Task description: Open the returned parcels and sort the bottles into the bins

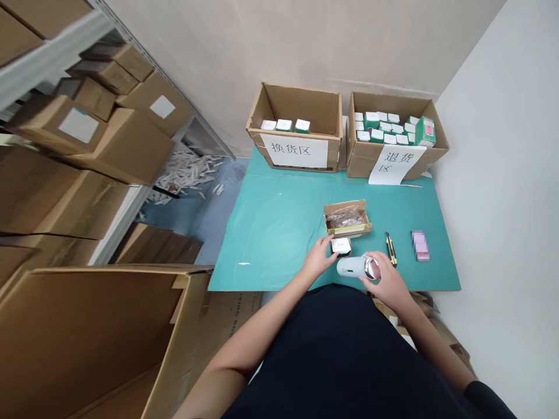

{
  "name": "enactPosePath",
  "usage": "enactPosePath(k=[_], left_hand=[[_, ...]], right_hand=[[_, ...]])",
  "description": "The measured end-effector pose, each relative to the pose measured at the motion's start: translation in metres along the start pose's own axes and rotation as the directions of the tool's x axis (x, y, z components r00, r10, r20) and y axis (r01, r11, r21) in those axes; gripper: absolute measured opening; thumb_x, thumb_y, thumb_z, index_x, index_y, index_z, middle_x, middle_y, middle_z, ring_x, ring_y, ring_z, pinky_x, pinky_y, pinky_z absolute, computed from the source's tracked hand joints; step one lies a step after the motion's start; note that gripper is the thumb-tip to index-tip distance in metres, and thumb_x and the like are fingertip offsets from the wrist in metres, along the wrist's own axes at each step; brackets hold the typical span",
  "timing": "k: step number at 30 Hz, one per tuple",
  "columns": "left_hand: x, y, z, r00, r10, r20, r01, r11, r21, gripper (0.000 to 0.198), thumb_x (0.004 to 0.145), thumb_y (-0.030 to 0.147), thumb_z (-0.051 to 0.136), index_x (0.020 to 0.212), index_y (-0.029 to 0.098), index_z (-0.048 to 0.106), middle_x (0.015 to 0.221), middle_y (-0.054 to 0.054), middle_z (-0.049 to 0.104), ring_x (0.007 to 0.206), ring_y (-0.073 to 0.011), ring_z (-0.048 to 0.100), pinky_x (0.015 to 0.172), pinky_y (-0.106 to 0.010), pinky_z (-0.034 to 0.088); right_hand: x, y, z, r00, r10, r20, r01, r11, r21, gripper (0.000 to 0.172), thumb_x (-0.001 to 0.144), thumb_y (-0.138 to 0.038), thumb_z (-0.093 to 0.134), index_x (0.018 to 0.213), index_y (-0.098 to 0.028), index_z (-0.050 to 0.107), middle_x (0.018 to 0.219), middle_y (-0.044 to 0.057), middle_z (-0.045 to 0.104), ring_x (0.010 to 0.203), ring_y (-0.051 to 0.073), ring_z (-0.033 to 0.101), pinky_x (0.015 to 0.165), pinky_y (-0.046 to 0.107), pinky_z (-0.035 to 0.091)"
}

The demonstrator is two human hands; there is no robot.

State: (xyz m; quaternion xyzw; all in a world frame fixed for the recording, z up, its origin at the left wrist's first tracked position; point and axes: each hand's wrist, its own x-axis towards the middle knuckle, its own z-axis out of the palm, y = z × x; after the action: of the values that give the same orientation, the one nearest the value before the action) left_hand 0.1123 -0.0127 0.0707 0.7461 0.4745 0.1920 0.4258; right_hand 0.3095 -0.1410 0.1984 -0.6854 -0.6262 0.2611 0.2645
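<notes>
Your right hand is closed around a white flask, its fingers wrapped over the flask's shiny metal end. The flask lies on its side at your 12 o'clock, close to the near edge of the green table mat. Your left hand is narrower, with its fingertips against the side of a small white box just left of the flask. You cannot tell whether those fingers grip the box or only touch it. Something dark shows beneath the box.

Just past the small white box, toward 12 o'clock, sits a small open cardboard box with a plastic-wrapped bundle inside. At about 1 o'clock, a yellow-and-black utility knife lies just beside your right hand. Farther out in the same direction lies a pink packet, too blurred to read.

Along the far edge of the mat, two open cartons stand side by side. The left carton holds three small boxes and has a paper sign reading 换货区. The right carton is packed with small white and green boxes, and its sign reads 退货区. Shelves of cardboard boxes fill your 10 o'clock, and a big open carton stands at 8 o'clock.
</notes>
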Motion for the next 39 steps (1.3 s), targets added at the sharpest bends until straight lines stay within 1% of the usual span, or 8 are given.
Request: enactPosePath(k=[3, 6, 11, 15, 22, 28, 34, 39], left_hand=[[0.007, -0.004, 0.001, 0.991, 0.073, 0.112, -0.078, 0.996, 0.040, 0.063, 0.078, 0.022, 0.073, 0.139, 0.026, 0.057, 0.142, -0.012, 0.055, 0.117, -0.0310, 0.062, 0.095, -0.041, 0.054], [0.011, -0.006, 0.000, 0.977, 0.120, 0.174, -0.147, 0.978, 0.151, 0.052, 0.082, 0.015, 0.067, 0.132, 0.028, 0.062, 0.149, -0.009, 0.051, 0.120, -0.0296, 0.063, 0.090, -0.037, 0.056], [0.016, -0.010, 0.003, 0.974, 0.157, 0.162, -0.202, 0.927, 0.316, 0.029, 0.089, 0.017, 0.060, 0.117, 0.023, 0.067, 0.147, -0.010, 0.054, 0.118, -0.0273, 0.065, 0.085, -0.036, 0.059], [0.022, -0.019, 0.005, 0.938, 0.299, 0.175, -0.342, 0.878, 0.336, 0.019, 0.088, 0.021, 0.066, 0.108, 0.021, 0.066, 0.152, -0.012, 0.051, 0.121, -0.0283, 0.064, 0.090, -0.039, 0.058], [0.034, -0.030, -0.005, 0.861, 0.454, 0.230, -0.508, 0.801, 0.318, 0.027, 0.096, 0.035, 0.062, 0.119, 0.022, 0.063, 0.122, -0.012, 0.071, 0.112, -0.0270, 0.068, 0.093, -0.039, 0.055], [0.036, -0.032, 0.000, 0.894, 0.433, 0.115, -0.447, 0.855, 0.264, 0.030, 0.101, 0.040, 0.052, 0.123, 0.024, 0.065, 0.116, -0.010, 0.074, 0.106, -0.0241, 0.070, 0.092, -0.036, 0.054], [0.040, -0.025, 0.010, 0.966, 0.260, 0.007, -0.255, 0.942, 0.218, 0.027, 0.098, 0.035, 0.057, 0.121, 0.025, 0.068, 0.113, -0.008, 0.074, 0.106, -0.0238, 0.069, 0.091, -0.034, 0.054], [0.041, -0.017, 0.013, 0.992, 0.126, 0.002, -0.125, 0.985, 0.120, 0.024, 0.092, 0.022, 0.059, 0.113, 0.023, 0.071, 0.106, -0.005, 0.074, 0.095, -0.0202, 0.069, 0.087, -0.030, 0.052]], right_hand=[[0.005, -0.002, 0.004, 1.000, -0.013, -0.003, 0.013, 1.000, -0.014, 0.050, 0.084, -0.028, 0.062, 0.132, -0.026, 0.050, 0.131, 0.013, 0.058, 0.124, 0.031, 0.060, 0.102, 0.048, 0.053], [0.009, 0.000, 0.008, 1.000, -0.028, 0.005, 0.029, 0.999, -0.042, 0.050, 0.084, -0.028, 0.061, 0.133, -0.025, 0.050, 0.131, 0.013, 0.059, 0.122, 0.031, 0.061, 0.100, 0.047, 0.054], [0.013, 0.006, 0.009, 0.999, -0.052, 0.004, 0.053, 0.995, -0.090, 0.050, 0.085, -0.029, 0.060, 0.134, -0.025, 0.051, 0.130, 0.012, 0.060, 0.121, 0.030, 0.062, 0.099, 0.046, 0.056], [0.013, 0.008, 0.008, 0.998, -0.059, 0.007, 0.060, 0.994, -0.096, 0.052, 0.085, -0.030, 0.061, 0.135, -0.026, 0.050, 0.130, 0.012, 0.060, 0.119, 0.030, 0.063, 0.098, 0.045, 0.056], [0.013, 0.010, 0.008, 0.995, -0.100, -0.020, 0.098, 0.989, -0.113, 0.053, 0.086, -0.029, 0.060, 0.137, -0.026, 0.049, 0.130, 0.012, 0.060, 0.119, 0.029, 0.063, 0.100, 0.046, 0.055], [0.015, 0.007, 0.010, 0.979, -0.181, -0.095, 0.165, 0.973, -0.162, 0.056, 0.086, -0.027, 0.061, 0.140, -0.024, 0.046, 0.129, 0.014, 0.057, 0.121, 0.030, 0.062, 0.098, 0.045, 0.056], [0.026, 0.005, 0.018, 0.955, -0.277, -0.110, 0.246, 0.941, -0.231, 0.053, 0.089, -0.026, 0.060, 0.140, -0.023, 0.046, 0.126, 0.015, 0.058, 0.116, 0.030, 0.063, 0.094, 0.043, 0.058], [0.037, 0.010, 0.023, 0.953, -0.290, -0.084, 0.257, 0.926, -0.277, 0.053, 0.089, -0.024, 0.060, 0.140, -0.024, 0.046, 0.125, 0.015, 0.057, 0.113, 0.031, 0.065, 0.092, 0.045, 0.059]])
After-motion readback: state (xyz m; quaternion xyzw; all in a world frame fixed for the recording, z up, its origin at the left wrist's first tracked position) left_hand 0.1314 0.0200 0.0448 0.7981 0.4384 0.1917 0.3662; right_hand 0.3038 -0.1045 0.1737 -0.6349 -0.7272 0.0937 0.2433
